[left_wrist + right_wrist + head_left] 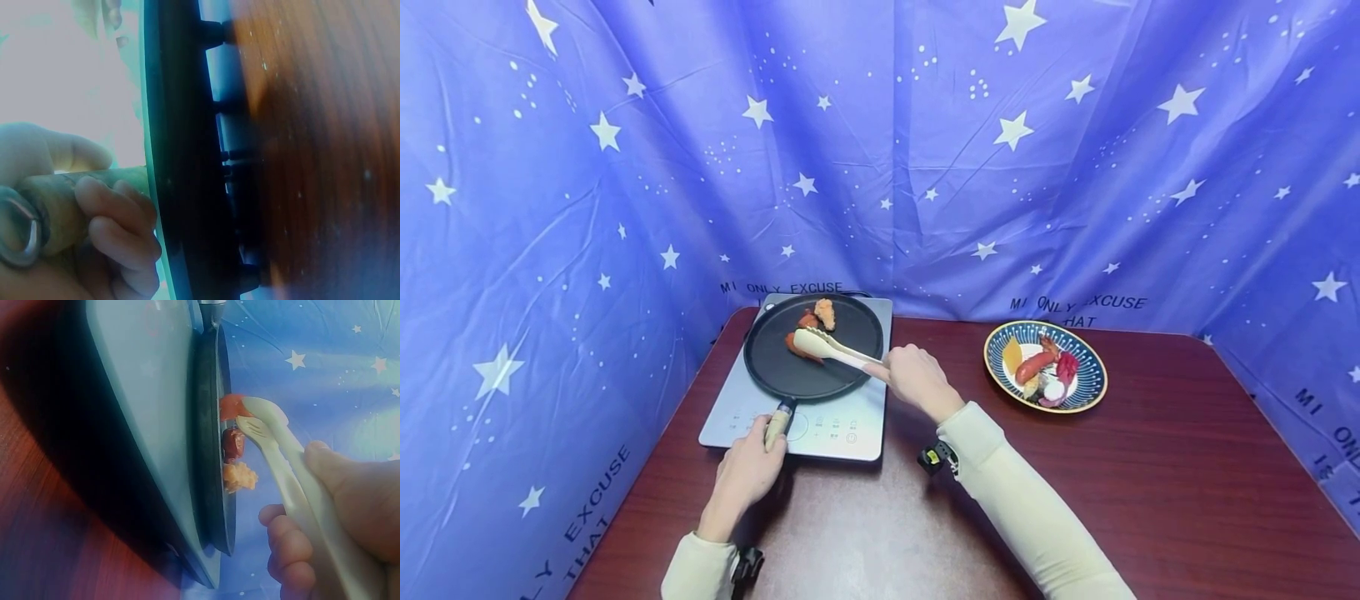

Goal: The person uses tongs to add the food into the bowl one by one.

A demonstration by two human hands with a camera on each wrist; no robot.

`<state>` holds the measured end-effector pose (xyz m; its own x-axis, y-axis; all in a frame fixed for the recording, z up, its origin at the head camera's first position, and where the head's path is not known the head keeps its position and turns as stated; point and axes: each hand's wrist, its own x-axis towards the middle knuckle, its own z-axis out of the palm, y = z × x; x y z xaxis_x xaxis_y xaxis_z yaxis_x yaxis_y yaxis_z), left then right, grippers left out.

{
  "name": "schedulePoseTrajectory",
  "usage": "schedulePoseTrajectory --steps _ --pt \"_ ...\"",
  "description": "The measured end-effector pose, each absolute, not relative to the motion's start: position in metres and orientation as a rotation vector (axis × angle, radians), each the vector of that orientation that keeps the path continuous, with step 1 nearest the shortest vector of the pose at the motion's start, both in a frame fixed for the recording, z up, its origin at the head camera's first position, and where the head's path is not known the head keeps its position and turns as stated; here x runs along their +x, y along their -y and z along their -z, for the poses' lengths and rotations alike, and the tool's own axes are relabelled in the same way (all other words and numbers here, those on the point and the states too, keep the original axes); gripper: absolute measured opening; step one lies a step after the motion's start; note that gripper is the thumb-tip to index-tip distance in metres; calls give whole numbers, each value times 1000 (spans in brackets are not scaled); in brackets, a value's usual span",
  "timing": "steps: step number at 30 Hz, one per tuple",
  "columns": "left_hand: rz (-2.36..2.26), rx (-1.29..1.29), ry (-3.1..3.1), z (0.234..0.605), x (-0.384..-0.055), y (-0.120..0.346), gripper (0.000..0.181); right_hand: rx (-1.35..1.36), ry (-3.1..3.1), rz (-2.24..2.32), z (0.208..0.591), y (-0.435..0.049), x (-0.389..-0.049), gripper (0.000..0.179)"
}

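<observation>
My left hand (751, 467) grips the wooden handle (59, 209) of a flat black frying pan (767, 367), its fingers curled round it. In my right hand (917, 379) is a pair of cream-coloured tongs (844, 354), reaching over the pan from the right. The tongs' tips are at an orange-red piece of food (230, 406), which they partly cover in the head view. Close behind it in the pan lie a dark reddish-brown piece (233, 444) and a crumbly golden fried piece (240, 477).
The pan sits on a silver induction cooktop (868, 429) on a dark red wooden table (1150, 483). To the right stands a blue patterned plate (1097, 392) with a sausage (1036, 365), a yellow piece (1012, 356) and other foods. A blue star-printed curtain (925, 233) encloses the table.
</observation>
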<state>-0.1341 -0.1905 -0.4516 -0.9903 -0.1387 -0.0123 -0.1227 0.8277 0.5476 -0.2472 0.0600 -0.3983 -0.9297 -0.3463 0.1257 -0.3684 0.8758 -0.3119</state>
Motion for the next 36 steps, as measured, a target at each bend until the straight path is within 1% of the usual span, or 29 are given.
schedulePoseTrajectory --steps 6,18,36 --pt "890 212 2971 452 -134 191 42 541 3000 -537 400 -57 -251 52" --pt "891 215 2980 451 -134 190 42 565 2975 -503 400 -52 -254 48" --pt "900 207 2971 451 -133 191 40 597 2941 -419 395 -41 -266 50"
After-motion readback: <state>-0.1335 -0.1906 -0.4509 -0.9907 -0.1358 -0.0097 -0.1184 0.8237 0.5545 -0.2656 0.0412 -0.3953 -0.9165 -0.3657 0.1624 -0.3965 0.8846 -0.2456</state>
